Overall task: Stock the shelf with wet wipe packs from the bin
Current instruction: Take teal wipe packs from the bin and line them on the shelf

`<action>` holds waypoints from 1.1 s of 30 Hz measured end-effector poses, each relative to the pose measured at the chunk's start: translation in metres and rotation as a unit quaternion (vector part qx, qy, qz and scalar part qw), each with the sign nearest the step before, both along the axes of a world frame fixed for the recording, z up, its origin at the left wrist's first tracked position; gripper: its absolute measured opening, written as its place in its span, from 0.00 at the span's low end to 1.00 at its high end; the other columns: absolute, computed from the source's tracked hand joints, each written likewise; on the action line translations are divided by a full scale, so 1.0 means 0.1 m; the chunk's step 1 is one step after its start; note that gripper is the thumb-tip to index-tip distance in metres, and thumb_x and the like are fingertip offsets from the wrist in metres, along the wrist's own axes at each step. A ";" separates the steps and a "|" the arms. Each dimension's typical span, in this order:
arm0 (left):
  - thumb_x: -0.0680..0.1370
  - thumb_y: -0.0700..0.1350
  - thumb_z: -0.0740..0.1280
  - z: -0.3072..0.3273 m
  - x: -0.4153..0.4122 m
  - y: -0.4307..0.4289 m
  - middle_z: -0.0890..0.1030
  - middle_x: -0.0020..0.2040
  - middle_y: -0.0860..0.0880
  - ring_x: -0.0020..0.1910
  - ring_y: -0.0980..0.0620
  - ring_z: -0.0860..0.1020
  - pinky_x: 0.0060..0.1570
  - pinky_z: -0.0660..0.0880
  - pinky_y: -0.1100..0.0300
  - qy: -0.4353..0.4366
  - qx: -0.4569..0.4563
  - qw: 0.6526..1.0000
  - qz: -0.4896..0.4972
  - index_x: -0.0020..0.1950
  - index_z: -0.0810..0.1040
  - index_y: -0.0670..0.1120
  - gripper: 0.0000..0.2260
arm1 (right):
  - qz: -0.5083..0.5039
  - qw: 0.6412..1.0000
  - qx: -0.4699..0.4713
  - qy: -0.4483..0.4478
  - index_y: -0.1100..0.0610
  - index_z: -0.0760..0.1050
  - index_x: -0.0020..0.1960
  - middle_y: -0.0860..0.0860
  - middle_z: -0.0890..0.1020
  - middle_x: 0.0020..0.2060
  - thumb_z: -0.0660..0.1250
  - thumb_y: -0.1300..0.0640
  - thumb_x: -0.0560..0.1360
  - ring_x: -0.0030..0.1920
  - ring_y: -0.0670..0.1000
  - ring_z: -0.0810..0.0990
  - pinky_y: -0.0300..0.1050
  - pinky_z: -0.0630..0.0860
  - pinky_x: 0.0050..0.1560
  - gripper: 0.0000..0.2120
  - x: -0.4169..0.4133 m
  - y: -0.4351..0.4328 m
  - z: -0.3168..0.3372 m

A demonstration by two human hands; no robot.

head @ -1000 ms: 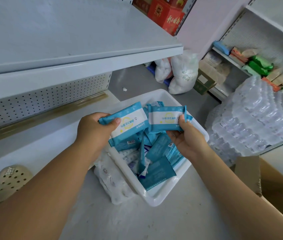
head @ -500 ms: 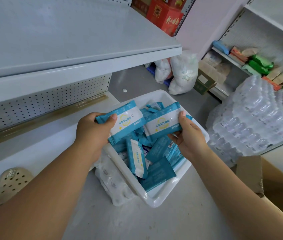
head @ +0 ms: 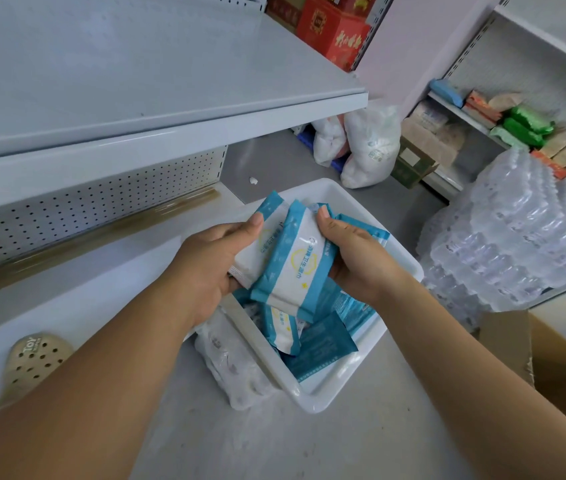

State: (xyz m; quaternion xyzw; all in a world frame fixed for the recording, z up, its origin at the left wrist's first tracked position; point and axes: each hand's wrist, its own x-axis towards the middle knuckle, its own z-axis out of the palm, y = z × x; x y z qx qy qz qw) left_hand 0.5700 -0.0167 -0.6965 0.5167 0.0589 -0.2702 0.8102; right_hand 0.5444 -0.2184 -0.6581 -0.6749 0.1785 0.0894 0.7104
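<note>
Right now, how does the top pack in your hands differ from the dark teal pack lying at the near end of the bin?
The top pack is up above the bin, held by the right hand; the dark teal pack lies inside it, untouched. The top pack shows a white panel with a yellow ring; the dark teal pack shows a solid dark face. Both are flat soft packs.

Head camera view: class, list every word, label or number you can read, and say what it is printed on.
"Toy": on the beige perforated shoe; the smaller print beneath it is unreadable.
Wet wipe packs: characters inside a yellow ring, too blurred to read.
Red boxes: gold characters, too blurred to read.
White bag: a small printed mark, too small to read.
</note>
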 end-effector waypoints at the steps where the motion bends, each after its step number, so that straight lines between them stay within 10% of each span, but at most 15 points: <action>1: 0.71 0.57 0.75 0.00 0.00 0.01 0.86 0.54 0.47 0.53 0.47 0.84 0.53 0.82 0.47 0.002 0.007 1.000 0.003 0.59 0.83 0.46 0.21 | -0.004 1.000 -0.003 -0.001 0.63 0.79 0.62 0.60 0.84 0.59 0.62 0.46 0.82 0.58 0.58 0.83 0.54 0.79 0.63 0.22 0.02 0.01 -0.01; 7: 0.63 0.56 0.78 0.04 -0.01 0.00 0.87 0.46 0.44 0.39 0.49 0.85 0.37 0.79 0.56 0.014 0.021 0.999 -0.040 0.53 0.78 0.42 0.26 | -0.003 1.000 -0.031 -0.006 0.63 0.80 0.63 0.61 0.84 0.58 0.63 0.46 0.82 0.62 0.62 0.82 0.59 0.77 0.65 0.22 0.11 0.11 -0.10; 11: 0.55 0.57 0.85 -0.02 -0.04 -0.01 0.87 0.46 0.46 0.45 0.46 0.86 0.49 0.82 0.46 -0.021 0.116 0.992 -0.053 0.55 0.79 0.45 0.35 | 0.001 1.000 -0.031 -0.005 0.64 0.80 0.61 0.60 0.85 0.55 0.63 0.47 0.82 0.58 0.61 0.84 0.55 0.81 0.59 0.21 0.13 0.16 -0.14; 16: 0.68 0.48 0.81 -0.13 0.01 0.02 0.87 0.45 0.50 0.46 0.48 0.86 0.54 0.81 0.45 -0.056 0.170 0.984 -0.025 0.52 0.82 0.47 0.16 | -0.037 0.999 0.007 0.004 0.65 0.78 0.61 0.59 0.84 0.52 0.62 0.48 0.83 0.51 0.56 0.84 0.50 0.84 0.53 0.20 0.12 0.15 -0.20; 20: 0.74 0.45 0.76 -0.16 0.12 0.10 0.86 0.47 0.49 0.45 0.49 0.85 0.47 0.82 0.51 -0.047 0.187 0.979 0.058 0.51 0.81 0.47 0.09 | -0.076 0.984 -0.149 0.054 0.64 0.78 0.56 0.59 0.83 0.50 0.65 0.47 0.81 0.49 0.54 0.84 0.52 0.83 0.55 0.19 0.00 -0.01 -0.38; 24: 0.78 0.42 0.71 -0.20 0.22 0.17 0.83 0.50 0.49 0.45 0.51 0.83 0.40 0.79 0.56 -0.023 0.182 0.977 0.105 0.55 0.78 0.47 0.07 | 0.033 0.930 -0.308 0.196 0.62 0.78 0.56 0.60 0.84 0.51 0.71 0.46 0.77 0.50 0.53 0.84 0.50 0.84 0.54 0.19 -0.17 -0.06 -0.64; 33: 0.79 0.43 0.70 -0.33 0.25 0.11 0.82 0.55 0.48 0.50 0.47 0.83 0.52 0.81 0.46 -0.011 0.186 0.980 0.077 0.62 0.74 0.47 0.12 | 0.076 0.906 -0.346 0.231 0.58 0.68 0.68 0.53 0.78 0.54 0.79 0.45 0.70 0.43 0.50 0.84 0.39 0.82 0.39 0.34 -0.17 0.07 -0.78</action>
